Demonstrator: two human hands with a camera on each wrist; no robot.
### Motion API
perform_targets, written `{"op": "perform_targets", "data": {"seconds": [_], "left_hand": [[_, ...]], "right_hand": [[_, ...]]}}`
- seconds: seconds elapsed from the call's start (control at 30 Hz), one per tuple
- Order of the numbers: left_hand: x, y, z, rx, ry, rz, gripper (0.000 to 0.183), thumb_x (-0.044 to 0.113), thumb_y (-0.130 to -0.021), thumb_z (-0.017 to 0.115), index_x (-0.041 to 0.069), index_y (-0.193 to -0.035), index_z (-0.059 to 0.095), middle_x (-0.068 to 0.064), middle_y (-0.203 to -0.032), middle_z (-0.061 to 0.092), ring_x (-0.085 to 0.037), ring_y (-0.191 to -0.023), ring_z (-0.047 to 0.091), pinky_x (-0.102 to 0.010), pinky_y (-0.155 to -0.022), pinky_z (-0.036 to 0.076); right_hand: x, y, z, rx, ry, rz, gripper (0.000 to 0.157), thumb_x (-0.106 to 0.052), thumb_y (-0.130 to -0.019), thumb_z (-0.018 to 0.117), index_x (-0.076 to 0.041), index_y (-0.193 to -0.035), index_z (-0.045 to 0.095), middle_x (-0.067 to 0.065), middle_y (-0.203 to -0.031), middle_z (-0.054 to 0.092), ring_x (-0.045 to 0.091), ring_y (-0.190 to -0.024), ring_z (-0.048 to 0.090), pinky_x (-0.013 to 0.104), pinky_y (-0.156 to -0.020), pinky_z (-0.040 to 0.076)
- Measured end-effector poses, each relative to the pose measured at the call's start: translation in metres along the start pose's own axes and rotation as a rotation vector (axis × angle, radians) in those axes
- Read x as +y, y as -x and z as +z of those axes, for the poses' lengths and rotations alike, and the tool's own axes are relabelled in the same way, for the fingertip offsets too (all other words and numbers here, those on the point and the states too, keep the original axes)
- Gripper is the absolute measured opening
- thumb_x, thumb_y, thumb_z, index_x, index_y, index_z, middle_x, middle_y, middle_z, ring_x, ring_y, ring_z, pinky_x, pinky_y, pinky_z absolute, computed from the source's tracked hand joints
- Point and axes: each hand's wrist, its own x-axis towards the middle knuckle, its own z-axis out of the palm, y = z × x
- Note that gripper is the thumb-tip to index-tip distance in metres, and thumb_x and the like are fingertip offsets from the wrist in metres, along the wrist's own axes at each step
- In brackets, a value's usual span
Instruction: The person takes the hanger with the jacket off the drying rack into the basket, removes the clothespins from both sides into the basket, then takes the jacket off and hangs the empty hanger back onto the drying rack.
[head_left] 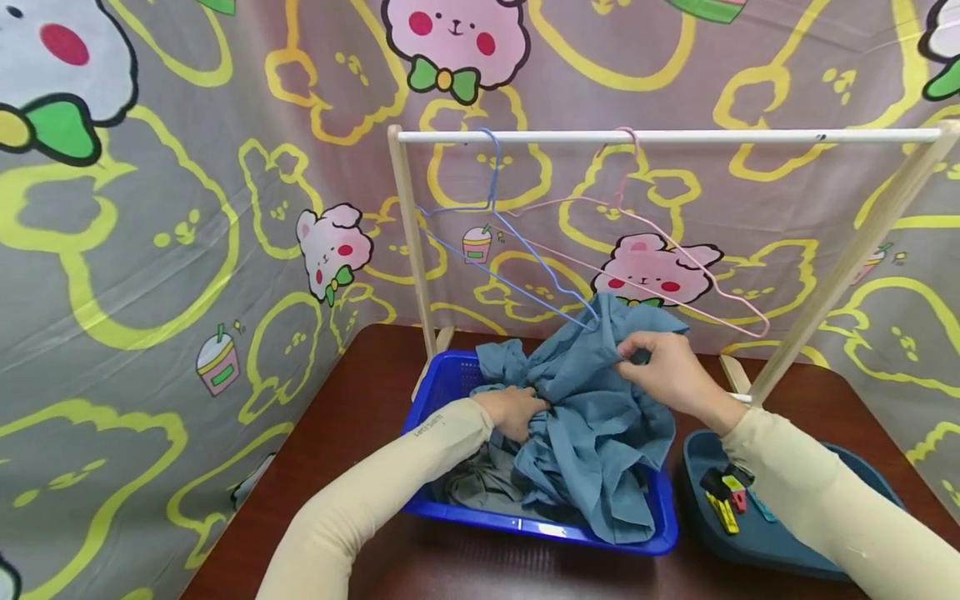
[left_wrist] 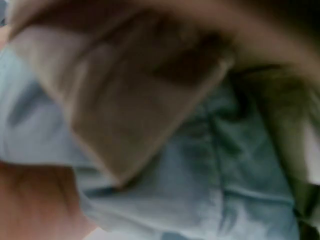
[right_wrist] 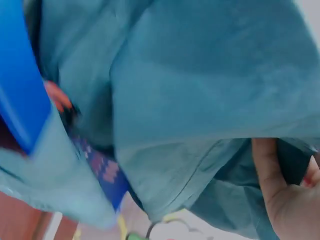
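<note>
A crumpled blue-grey garment (head_left: 577,367) rises out of a blue plastic basket (head_left: 517,523); its exact kind is hidden by the folds. My right hand (head_left: 667,371) pinches its raised upper part between thumb and fingers. In the right wrist view the thumb (right_wrist: 272,175) presses against the cloth. Lower down, my left hand (head_left: 513,412) grips the bunched fabric over the basket, its fingertips partly hidden in the folds. The left wrist view is blurred, with fabric (left_wrist: 190,185) filling most of it. Darker grey cloth (head_left: 487,482) lies beneath the garment.
Behind the basket stands a wooden rack with a white rail (head_left: 555,137). A blue hanger (head_left: 525,242) and a pink hanger (head_left: 660,229) hang from it, close to the raised garment. On the right, a dark blue tub (head_left: 712,525) holds several coloured clips (head_left: 723,510).
</note>
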Motion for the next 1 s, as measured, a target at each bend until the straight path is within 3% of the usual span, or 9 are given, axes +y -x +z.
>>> {"op": "perform_targets", "data": {"seconds": [0.2,0.3,0.4,0.5,0.6,0.7,0.83,0.93,1.0], "left_hand": [[-0.009,0.002,-0.003,0.011,0.036,0.052,0.068,0.025,-0.084,0.070,0.025,-0.145,0.040,-0.003,-0.144,0.038,-0.023,-0.129,0.039,-0.035,-0.098,0.037],[-0.018,0.008,-0.010,-0.002,0.098,0.120,0.074,0.033,-0.082,0.072,0.023,-0.146,0.037,-0.005,-0.146,0.035,-0.022,-0.132,0.036,-0.035,-0.101,0.035],[-0.030,0.016,-0.023,-0.015,0.224,0.173,0.069,0.040,-0.083,0.072,0.022,-0.143,0.042,-0.004,-0.146,0.038,-0.020,-0.132,0.035,-0.035,-0.102,0.033],[-0.043,0.020,-0.036,0.056,0.366,0.176,0.049,0.039,-0.088,0.066,0.019,-0.131,0.054,-0.004,-0.134,0.051,-0.020,-0.122,0.048,-0.036,-0.096,0.040],[-0.055,0.018,-0.042,0.211,0.420,0.099,0.037,0.036,-0.095,0.057,0.015,-0.125,0.056,-0.008,-0.128,0.053,-0.025,-0.118,0.049,-0.039,-0.092,0.042],[-0.060,0.011,-0.043,0.295,0.456,-0.015,0.048,0.041,-0.099,0.047,0.013,-0.138,0.046,-0.015,-0.141,0.039,-0.034,-0.129,0.035,-0.047,-0.098,0.036],[-0.057,0.001,-0.047,0.255,0.586,-0.033,0.065,0.052,-0.099,0.038,0.014,-0.150,0.024,-0.013,-0.152,0.024,-0.032,-0.137,0.025,-0.049,-0.105,0.028],[-0.047,-0.004,-0.052,0.219,0.632,0.021,0.071,0.057,-0.096,0.039,0.016,-0.151,0.022,-0.008,-0.152,0.027,-0.027,-0.136,0.030,-0.045,-0.105,0.029],[-0.038,-0.008,-0.054,0.206,0.600,0.046,0.074,0.059,-0.093,0.044,0.019,-0.151,0.022,-0.007,-0.153,0.027,-0.026,-0.137,0.028,-0.044,-0.106,0.029]], "right_hand": [[-0.003,0.019,0.034,-0.231,0.083,-0.293,0.019,0.001,-0.077,0.069,-0.016,-0.074,0.062,-0.008,-0.074,0.056,0.006,-0.063,0.046,0.026,-0.058,0.044],[0.003,0.026,0.043,-0.387,0.092,-0.352,0.019,-0.001,-0.082,0.066,-0.017,-0.074,0.061,-0.011,-0.074,0.052,0.005,-0.066,0.047,0.025,-0.061,0.044],[0.005,0.031,0.046,-0.560,0.083,-0.307,0.019,-0.018,-0.091,0.062,-0.019,-0.072,0.060,-0.012,-0.072,0.048,0.004,-0.066,0.045,0.024,-0.060,0.041],[0.001,0.033,0.046,-0.716,0.096,-0.221,0.026,-0.042,-0.092,0.059,-0.020,-0.077,0.061,-0.010,-0.075,0.049,0.006,-0.069,0.047,0.026,-0.062,0.041],[-0.006,0.033,0.048,-0.841,0.168,-0.164,0.038,-0.055,-0.087,0.059,-0.018,-0.094,0.063,-0.008,-0.091,0.056,0.009,-0.085,0.052,0.031,-0.075,0.044],[-0.013,0.034,0.053,-0.941,0.250,-0.143,0.044,-0.053,-0.083,0.063,-0.016,-0.107,0.062,-0.008,-0.103,0.057,0.010,-0.096,0.052,0.033,-0.086,0.043],[-0.017,0.033,0.063,-1.022,0.324,-0.126,0.034,-0.042,-0.080,0.068,-0.015,-0.100,0.062,-0.010,-0.093,0.055,0.008,-0.086,0.050,0.028,-0.080,0.042],[-0.017,0.032,0.070,-1.048,0.367,-0.147,0.027,-0.036,-0.077,0.071,-0.016,-0.091,0.061,-0.010,-0.083,0.051,0.008,-0.078,0.048,0.026,-0.074,0.041],[-0.017,0.031,0.075,-1.065,0.391,-0.156,0.024,-0.034,-0.076,0.072,-0.016,-0.087,0.060,-0.010,-0.079,0.050,0.007,-0.075,0.047,0.025,-0.072,0.042]]}}
